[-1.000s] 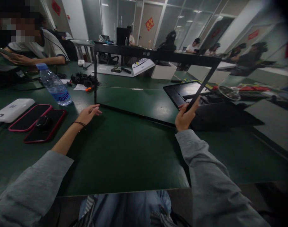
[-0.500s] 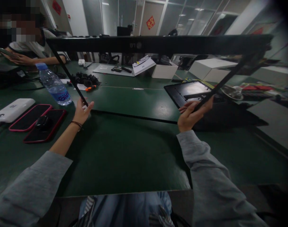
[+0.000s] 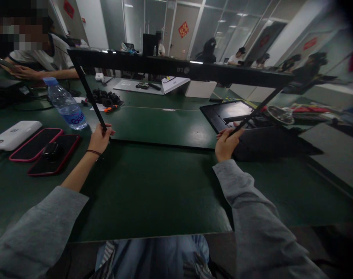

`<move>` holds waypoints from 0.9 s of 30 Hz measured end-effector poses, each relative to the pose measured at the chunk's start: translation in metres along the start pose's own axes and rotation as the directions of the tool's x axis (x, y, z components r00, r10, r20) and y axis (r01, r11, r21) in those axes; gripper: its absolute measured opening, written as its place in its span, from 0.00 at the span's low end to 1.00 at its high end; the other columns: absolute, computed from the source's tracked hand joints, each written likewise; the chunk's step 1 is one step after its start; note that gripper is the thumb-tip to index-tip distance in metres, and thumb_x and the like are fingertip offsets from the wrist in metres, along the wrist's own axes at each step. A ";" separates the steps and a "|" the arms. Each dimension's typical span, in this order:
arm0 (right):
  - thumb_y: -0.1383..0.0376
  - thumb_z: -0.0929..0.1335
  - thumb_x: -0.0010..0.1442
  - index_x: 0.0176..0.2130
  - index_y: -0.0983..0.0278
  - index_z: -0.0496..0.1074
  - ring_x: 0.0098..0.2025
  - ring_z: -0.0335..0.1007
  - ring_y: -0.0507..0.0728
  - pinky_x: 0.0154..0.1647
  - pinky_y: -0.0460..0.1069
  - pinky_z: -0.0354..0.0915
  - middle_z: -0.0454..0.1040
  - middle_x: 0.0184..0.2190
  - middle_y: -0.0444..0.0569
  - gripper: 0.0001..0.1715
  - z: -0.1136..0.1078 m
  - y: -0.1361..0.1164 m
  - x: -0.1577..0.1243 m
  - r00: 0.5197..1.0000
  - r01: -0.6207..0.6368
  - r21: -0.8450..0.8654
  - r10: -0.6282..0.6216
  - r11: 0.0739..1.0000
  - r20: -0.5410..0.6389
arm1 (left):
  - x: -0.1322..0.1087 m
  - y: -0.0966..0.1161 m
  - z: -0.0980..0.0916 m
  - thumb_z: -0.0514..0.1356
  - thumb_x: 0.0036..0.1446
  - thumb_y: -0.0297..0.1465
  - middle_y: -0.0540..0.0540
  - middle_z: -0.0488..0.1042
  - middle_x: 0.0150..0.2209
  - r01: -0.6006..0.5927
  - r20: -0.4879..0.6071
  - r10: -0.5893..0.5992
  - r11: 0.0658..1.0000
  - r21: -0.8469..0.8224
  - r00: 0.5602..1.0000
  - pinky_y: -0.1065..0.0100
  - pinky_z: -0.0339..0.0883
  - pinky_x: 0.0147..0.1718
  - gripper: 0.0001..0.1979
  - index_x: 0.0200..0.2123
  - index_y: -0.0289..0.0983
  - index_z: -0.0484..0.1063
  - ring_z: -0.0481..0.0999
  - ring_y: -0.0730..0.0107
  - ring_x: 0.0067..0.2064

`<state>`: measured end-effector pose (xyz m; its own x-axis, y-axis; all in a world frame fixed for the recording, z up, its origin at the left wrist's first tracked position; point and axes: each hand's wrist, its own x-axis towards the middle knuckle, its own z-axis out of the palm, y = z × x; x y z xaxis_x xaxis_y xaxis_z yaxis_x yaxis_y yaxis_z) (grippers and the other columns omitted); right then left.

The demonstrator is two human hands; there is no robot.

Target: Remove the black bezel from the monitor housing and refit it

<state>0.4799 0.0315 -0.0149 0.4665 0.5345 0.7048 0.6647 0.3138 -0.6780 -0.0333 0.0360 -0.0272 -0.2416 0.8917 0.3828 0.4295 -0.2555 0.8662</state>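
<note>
I hold a large thin black monitor bezel frame (image 3: 176,68) upright over the green table (image 3: 153,193). Its wide bar with a small logo is at the top, and its thin lower bar rests on the table. My left hand (image 3: 99,139) is closed around the frame's left side strip near its bottom. My right hand (image 3: 226,144) pinches the right side strip low down. Both forearms wear grey sleeves; the left one is pushed up.
At left lie two red-cased phones (image 3: 45,149), a white power bank (image 3: 15,135) and a water bottle (image 3: 66,105). A black monitor panel (image 3: 237,112) lies at right behind the frame. White boxes (image 3: 198,88) and small parts sit farther back. Another person (image 3: 43,58) sits at far left.
My left hand went from open beside the frame to gripping its left strip. The frame swung toward me and has tilted back a little, its top bar now lower and farther.
</note>
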 end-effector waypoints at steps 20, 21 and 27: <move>0.64 0.59 0.63 0.61 0.67 0.62 0.38 0.76 0.61 0.50 0.61 0.71 0.77 0.40 0.56 0.28 0.007 0.042 -0.007 0.943 -0.128 -0.225 0.189 0.966 0.273 | -0.003 -0.005 -0.001 0.57 0.64 0.34 0.42 0.82 0.50 -0.009 0.113 -0.025 0.958 0.288 0.993 0.56 0.74 0.53 0.23 0.62 0.39 0.64 0.84 0.65 0.39; 0.63 0.60 0.64 0.60 0.67 0.62 0.37 0.76 0.61 0.50 0.60 0.71 0.77 0.39 0.55 0.27 0.006 0.042 -0.006 0.947 -0.128 -0.208 0.182 0.970 0.264 | -0.003 -0.005 0.000 0.57 0.64 0.34 0.42 0.82 0.50 -0.011 0.118 -0.021 0.965 0.261 0.993 0.56 0.75 0.52 0.23 0.61 0.39 0.64 0.84 0.66 0.38; 0.62 0.61 0.64 0.56 0.63 0.63 0.36 0.76 0.59 0.49 0.59 0.71 0.77 0.36 0.51 0.22 0.004 0.042 -0.003 0.964 -0.130 -0.172 0.165 0.977 0.209 | -0.003 -0.006 0.003 0.59 0.62 0.35 0.42 0.82 0.48 -0.004 0.129 -0.011 0.993 0.114 0.992 0.56 0.77 0.48 0.21 0.58 0.39 0.65 0.84 0.65 0.39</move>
<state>0.5038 0.0463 -0.0465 0.4372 0.7312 0.5236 0.6886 0.1023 -0.7179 -0.0325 0.0358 -0.0351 -0.1319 0.9353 0.3284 0.5270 -0.2145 0.8224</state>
